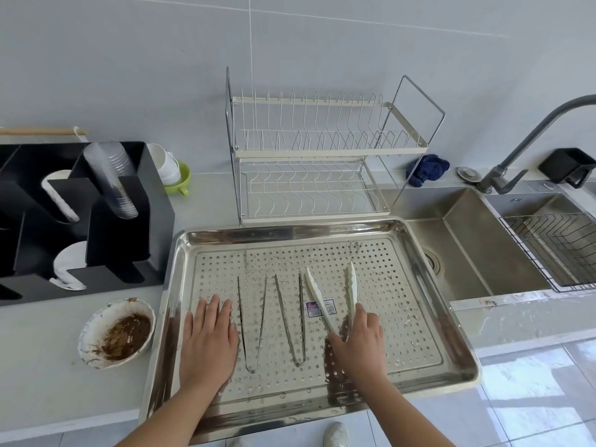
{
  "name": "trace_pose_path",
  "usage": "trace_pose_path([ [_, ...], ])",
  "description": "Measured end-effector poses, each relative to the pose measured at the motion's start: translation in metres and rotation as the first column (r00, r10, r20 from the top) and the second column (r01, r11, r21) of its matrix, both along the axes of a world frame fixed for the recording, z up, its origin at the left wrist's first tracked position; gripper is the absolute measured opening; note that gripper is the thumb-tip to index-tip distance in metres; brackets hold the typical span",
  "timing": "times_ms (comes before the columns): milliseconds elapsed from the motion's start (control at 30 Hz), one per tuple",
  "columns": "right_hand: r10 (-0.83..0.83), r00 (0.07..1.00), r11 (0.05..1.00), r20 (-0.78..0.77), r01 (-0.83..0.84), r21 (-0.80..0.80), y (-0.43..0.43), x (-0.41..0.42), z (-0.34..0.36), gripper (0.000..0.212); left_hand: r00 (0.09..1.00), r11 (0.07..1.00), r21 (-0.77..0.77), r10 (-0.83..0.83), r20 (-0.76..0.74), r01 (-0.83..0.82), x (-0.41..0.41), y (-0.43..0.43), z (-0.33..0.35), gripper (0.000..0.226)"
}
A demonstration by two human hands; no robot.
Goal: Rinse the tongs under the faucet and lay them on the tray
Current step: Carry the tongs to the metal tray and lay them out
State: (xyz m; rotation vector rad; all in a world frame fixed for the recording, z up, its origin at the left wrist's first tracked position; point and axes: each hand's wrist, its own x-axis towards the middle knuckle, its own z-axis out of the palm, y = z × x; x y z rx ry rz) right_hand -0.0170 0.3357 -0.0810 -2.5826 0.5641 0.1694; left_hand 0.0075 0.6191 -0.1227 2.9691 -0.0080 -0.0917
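A large perforated steel tray (429, 321) lies on the counter in front of me. On it lie two thin metal tongs side by side, one (253, 321) on the left and one (292, 321) in the middle. My right hand (358, 343) grips the hinge end of white plastic tongs (317, 293), whose two arms spread toward the back over the tray. My left hand (208, 340) rests flat on the tray's left part, fingers straight. The grey faucet (529, 140) arcs over the sink (474, 246) at the right; no water is visible.
A white bowl (96, 324) with brown residue sits left of the tray. Behind it stands a black organizer (154, 201) with cups. A wire dish rack (316, 153) is behind the tray, a blue cloth (425, 171) beside it, and a wire basket (554, 250) in the right basin.
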Motion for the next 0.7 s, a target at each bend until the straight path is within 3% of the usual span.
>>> trace_pose_path([
  [300,-0.02,0.999,1.0,-0.042,0.02,-0.001,-0.007,0.002,-0.006,0.095,1.0,1.0,-0.005,-0.006,0.008,0.006,0.001,0.0,0.001,0.076],
  [433,-0.019,0.998,1.0,-0.062,0.019,-0.007,-0.008,0.002,-0.009,0.096,1.0,1.0,-0.004,-0.001,-0.019,0.001,0.001,-0.001,0.002,0.066],
  [700,-0.011,0.997,1.0,-0.075,0.013,0.018,-0.011,0.003,-0.005,0.095,1.0,0.999,-0.038,0.005,0.008,-0.004,0.0,-0.004,0.009,0.07],
])
